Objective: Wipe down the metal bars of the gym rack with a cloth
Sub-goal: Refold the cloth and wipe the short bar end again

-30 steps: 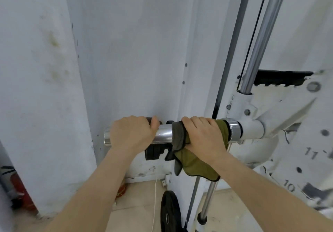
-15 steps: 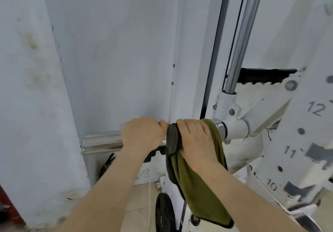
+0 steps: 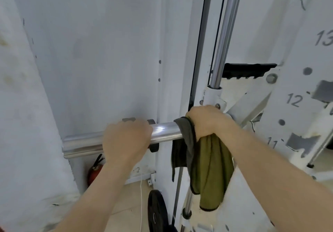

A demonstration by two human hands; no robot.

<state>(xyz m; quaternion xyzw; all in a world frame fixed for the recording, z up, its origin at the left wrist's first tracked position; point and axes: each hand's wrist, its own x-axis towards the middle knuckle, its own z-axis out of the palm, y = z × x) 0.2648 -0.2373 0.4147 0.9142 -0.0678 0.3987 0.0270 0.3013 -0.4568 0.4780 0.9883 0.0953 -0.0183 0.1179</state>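
Grip of left hand (image 3: 126, 140) closed round chrome bar (image 3: 166, 132), right hand (image 3: 207, 121) round cloth (image 3: 212, 168) on it, fingertips hidden.

I get only a short bare stretch of chrome bar (image 3: 165, 132) between the left hand (image 3: 126, 140) gripping it and the right hand (image 3: 207, 121) holding the cloth (image 3: 210, 159) round it. Further left the bar runs free to its end. The white bracket (image 3: 234, 102) blocks the right, with the wall (image 3: 90, 69) behind.

A red fire extinguisher (image 3: 94, 170) is showing low beside the white wall (image 3: 90, 51); a black weight plate (image 3: 155, 212) is standing upright; a white cord (image 3: 141, 204) is hanging between them.
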